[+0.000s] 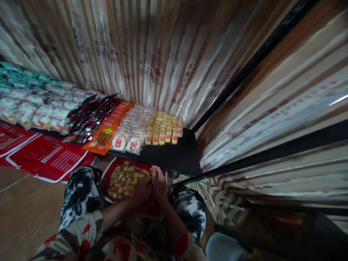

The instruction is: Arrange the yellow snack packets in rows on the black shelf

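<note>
My left hand (pixel 143 189) and my right hand (pixel 158 178) meet between my knees, close together with the fingers curled inward. Anything pinched between them is hidden by the fingers and the dim light. Under and beside them lies an open red bag (pixel 152 209) with a heap of yellow wrapped snacks (pixel 126 181) on it. Just beyond, on the black shelf (pixel 176 156), similar yellow packets (pixel 163 130) stand in neat rows. To their left are clear-wrapped round white crackers (pixel 133 136).
An orange snack bag (pixel 104 132), dark shiny packets (pixel 91 116), white packets (pixel 42 114) and green packets (pixel 21 78) line the shelf leftward. Red printed sheets (pixel 54 156) hang along its front. Black poles (pixel 244 76) and a pleated curtain (pixel 152 54) close off the back and right.
</note>
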{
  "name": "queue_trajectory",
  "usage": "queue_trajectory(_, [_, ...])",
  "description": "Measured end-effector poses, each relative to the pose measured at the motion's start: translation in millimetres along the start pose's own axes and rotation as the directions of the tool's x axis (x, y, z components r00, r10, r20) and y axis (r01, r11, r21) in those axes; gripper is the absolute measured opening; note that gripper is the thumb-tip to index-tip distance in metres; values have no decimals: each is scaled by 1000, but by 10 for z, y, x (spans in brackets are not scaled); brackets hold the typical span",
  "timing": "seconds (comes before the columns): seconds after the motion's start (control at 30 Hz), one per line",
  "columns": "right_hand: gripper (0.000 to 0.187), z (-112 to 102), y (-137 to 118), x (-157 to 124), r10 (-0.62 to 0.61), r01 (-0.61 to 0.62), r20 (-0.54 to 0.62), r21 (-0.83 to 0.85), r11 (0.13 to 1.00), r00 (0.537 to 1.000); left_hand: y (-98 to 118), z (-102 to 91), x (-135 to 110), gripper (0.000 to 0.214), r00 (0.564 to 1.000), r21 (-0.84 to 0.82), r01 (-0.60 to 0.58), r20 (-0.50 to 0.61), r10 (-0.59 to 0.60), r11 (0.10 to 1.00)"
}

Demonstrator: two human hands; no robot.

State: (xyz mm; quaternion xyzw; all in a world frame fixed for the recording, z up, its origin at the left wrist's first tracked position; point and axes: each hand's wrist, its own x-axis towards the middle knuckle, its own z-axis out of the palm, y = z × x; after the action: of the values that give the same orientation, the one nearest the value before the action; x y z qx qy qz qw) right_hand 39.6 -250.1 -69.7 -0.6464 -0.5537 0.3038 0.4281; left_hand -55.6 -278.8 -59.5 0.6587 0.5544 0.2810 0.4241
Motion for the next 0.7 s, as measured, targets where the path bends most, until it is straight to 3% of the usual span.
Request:
queue_trajectory(0.2, [26,357,233,-198,109,-34,273,-266,963,956,-443,-180,-100,30,968,168,213,100,-232,963])
queue_trajectory(0.3, [27,529,354,-279,183,-89,391,-247,965,902,-647,-255,-83,23,935,279,344,-13,-354,897])
queue_trajectory(0.43, [30,739,426,-372,174,-124,488,-132,983,855,-829,-395,-26,25,893,335,444,-241,-380,831])
queue_trajectory(0.57, [32,949,391,-400,146,-133,509,-63,989,849,-915,-552,30,35,785,380,600,-451,-425,704])
queue_trajectory(0.7, [33,1154,350,-383,182,-168,546,-76,983,818,-978,-603,45,42,709,355,695,-485,-512,626])
